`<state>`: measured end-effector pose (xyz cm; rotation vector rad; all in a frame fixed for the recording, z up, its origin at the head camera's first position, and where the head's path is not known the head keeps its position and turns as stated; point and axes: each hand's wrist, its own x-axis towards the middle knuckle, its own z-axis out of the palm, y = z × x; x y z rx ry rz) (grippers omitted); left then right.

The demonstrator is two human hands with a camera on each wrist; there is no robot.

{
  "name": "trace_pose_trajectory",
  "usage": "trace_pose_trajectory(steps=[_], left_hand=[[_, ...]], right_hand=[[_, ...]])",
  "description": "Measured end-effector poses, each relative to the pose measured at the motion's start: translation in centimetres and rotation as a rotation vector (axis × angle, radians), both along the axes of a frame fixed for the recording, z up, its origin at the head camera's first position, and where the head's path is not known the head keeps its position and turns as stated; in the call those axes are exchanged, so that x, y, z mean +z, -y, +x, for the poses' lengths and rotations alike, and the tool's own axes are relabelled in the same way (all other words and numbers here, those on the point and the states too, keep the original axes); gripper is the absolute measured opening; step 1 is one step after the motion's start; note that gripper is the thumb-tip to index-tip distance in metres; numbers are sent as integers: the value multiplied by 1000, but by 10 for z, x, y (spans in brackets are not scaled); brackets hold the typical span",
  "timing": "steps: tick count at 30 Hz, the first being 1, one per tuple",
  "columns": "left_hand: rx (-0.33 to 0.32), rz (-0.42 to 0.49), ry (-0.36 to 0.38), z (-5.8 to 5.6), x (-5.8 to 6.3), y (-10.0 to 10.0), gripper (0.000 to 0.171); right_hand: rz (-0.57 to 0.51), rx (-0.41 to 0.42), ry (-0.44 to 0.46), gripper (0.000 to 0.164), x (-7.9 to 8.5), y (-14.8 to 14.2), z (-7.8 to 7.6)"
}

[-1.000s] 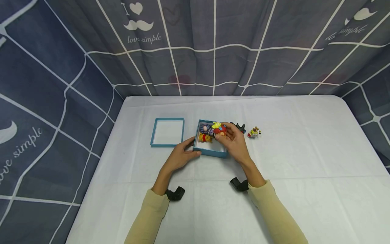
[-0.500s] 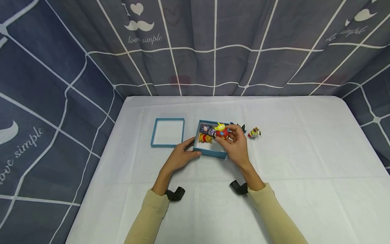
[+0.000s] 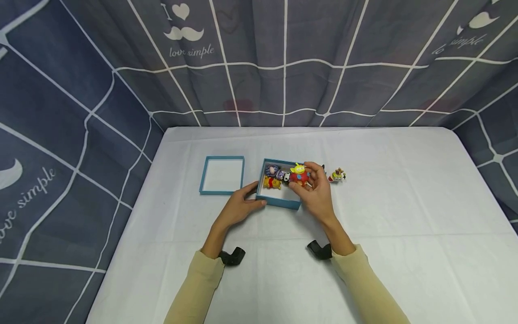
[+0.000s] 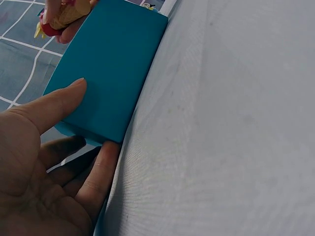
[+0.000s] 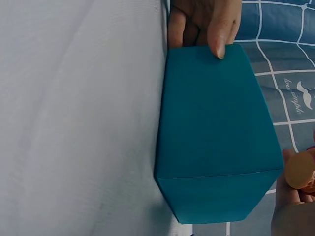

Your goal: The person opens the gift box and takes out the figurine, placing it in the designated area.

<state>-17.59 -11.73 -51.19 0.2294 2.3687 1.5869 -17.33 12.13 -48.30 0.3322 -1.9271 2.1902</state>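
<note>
My left hand (image 3: 238, 209) holds the near left corner of a teal box (image 3: 279, 202); in the left wrist view its thumb (image 4: 74, 96) lies on the front wall, fingers round the side. Over the box's right part, my right hand (image 3: 317, 195) grips a toy figurine (image 3: 298, 176) with a yellow top and red body. Inside lie a yellow bear figurine (image 3: 272, 182) in red, a bluish-purple figurine (image 3: 272, 170) and a black-and-white one (image 3: 286, 177). The right wrist view catches only the held figurine's orange underside (image 5: 299, 169). The box's right end is partly hidden.
A shallow teal-rimmed lid (image 3: 221, 193), white inside, lies left of the box. Right of my right hand, a small colourful figurine (image 3: 337, 174) lies on the white tablecloth (image 3: 384, 193). A dark figurine behind that hand is mostly hidden. Grey checked curtains (image 3: 259, 90) surround the table.
My right hand has shifted slightly right with the red-and-yellow figurine, uncovering the black-and-white one in the box and covering most of the dark one. My left hand stays on the box.
</note>
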Motion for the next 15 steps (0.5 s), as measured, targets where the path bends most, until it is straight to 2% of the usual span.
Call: trace_pose_trajectory(steps=[4, 11, 15], left_hand=[[-5, 4, 5, -1, 0, 0, 75], [-7, -4, 3, -1, 0, 0, 74], [-5, -2, 2, 0, 0, 1, 74]], right_hand=[[46, 25, 46, 63, 3, -4, 1], [8, 90, 139, 61, 8, -7, 2], [41, 106, 158, 60, 7, -9, 1]])
